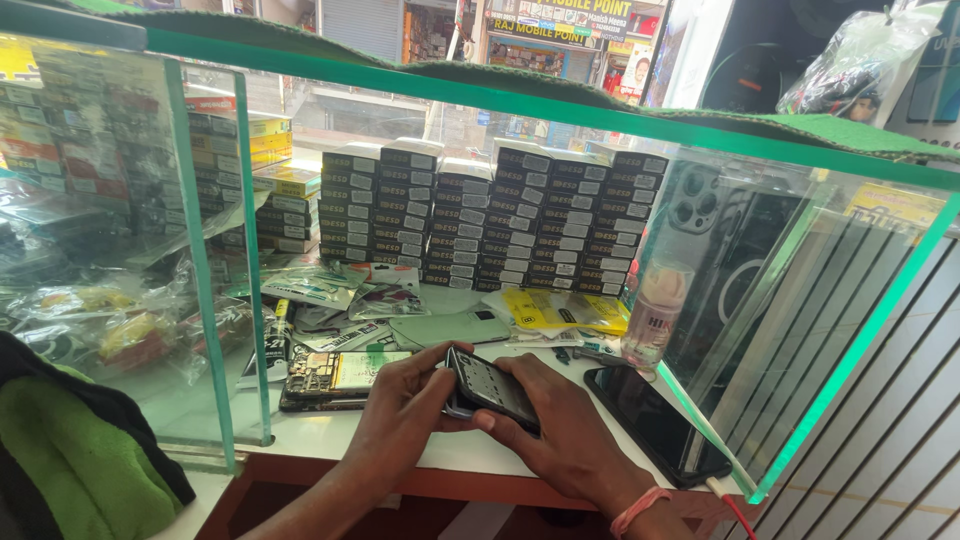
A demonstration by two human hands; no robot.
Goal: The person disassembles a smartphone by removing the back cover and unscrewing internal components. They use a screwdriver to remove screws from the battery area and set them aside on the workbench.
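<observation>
A dark phone back frame [488, 385], its inner side facing up, sits low in the middle of the frame, held just above the white table [320, 432]. The left hand [405, 405] wraps its grip around the frame's left end, thumb pressed on the upper edge; the right hand [560, 430], with a pink band at the wrist, pinches the frame's lower right edge between thumb and fingers. Just left of the hands lies an opened phone [335, 378] with its circuit board and battery exposed. To the right a black phone [655, 420] lies screen up, and a small clear bottle [655, 315] stands above it. A pale green back cover [450, 327] lies beyond the hands, with stacked dark boxes [490, 220] behind in the upper middle.
</observation>
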